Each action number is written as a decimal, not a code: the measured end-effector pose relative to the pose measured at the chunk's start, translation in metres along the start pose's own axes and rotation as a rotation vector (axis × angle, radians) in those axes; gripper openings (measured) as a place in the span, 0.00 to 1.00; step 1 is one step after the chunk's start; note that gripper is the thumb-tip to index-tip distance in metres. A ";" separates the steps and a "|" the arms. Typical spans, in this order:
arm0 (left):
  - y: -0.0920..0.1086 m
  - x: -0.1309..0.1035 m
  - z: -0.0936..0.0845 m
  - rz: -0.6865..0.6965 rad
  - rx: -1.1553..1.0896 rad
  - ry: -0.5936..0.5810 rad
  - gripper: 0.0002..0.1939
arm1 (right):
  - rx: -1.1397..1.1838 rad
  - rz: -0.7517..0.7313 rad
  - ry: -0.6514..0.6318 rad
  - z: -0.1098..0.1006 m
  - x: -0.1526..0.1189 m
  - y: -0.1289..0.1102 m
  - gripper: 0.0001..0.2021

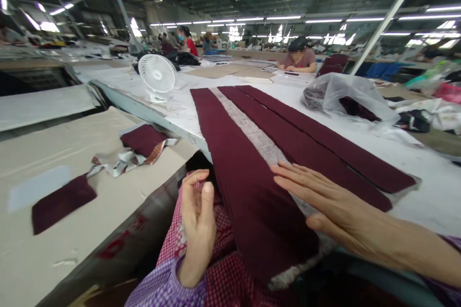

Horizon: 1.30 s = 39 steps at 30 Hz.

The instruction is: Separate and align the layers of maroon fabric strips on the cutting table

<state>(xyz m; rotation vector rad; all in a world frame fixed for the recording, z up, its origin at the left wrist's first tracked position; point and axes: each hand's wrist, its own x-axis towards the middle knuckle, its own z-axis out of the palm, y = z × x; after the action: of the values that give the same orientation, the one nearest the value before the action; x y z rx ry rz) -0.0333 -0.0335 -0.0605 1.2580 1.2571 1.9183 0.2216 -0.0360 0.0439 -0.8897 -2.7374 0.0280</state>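
Three long stacks of maroon fabric strips lie side by side on the white table. My right hand (317, 196) is stretched out, palm down, at the right edge of the nearest strip stack (237, 153), over a gap where grey speckled paper (257, 139) shows. To its right run the middle strip stack (298, 141) and the outer strip stack (334, 141). My left hand (197, 220) is raised just off the left edge of the nearest stack, its fingers curved and thumb apart, with nothing in it. The near end of that stack hangs over the table's front edge.
A white fan (157, 74) stands on the white table (183, 110) at the left. A clear plastic bag (349, 96) with dark fabric lies at the right. Maroon scraps (65, 201) lie on a beige surface (108, 230) at left. A co-worker (298, 55) leans over the far end.
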 end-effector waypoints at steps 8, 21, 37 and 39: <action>0.012 -0.021 -0.018 -0.670 -0.019 -0.604 0.36 | -0.036 0.050 0.089 0.011 -0.023 0.017 0.28; 0.015 -0.034 -0.007 -0.707 -0.072 -0.538 0.32 | -0.076 -0.313 -0.062 0.025 -0.017 -0.021 0.38; 0.012 -0.071 -0.004 -0.916 -0.298 -0.939 0.34 | 0.000 -0.353 -0.096 0.042 -0.019 -0.030 0.22; 0.013 -0.071 -0.004 -0.881 -0.299 -0.970 0.31 | -0.016 -0.358 -0.026 0.042 -0.021 -0.030 0.21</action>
<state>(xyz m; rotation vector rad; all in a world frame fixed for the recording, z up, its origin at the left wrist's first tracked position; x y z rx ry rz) -0.0057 -0.0976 -0.0787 0.9917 0.7342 0.6603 0.2103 -0.0695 0.0010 -0.3939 -2.8814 -0.0510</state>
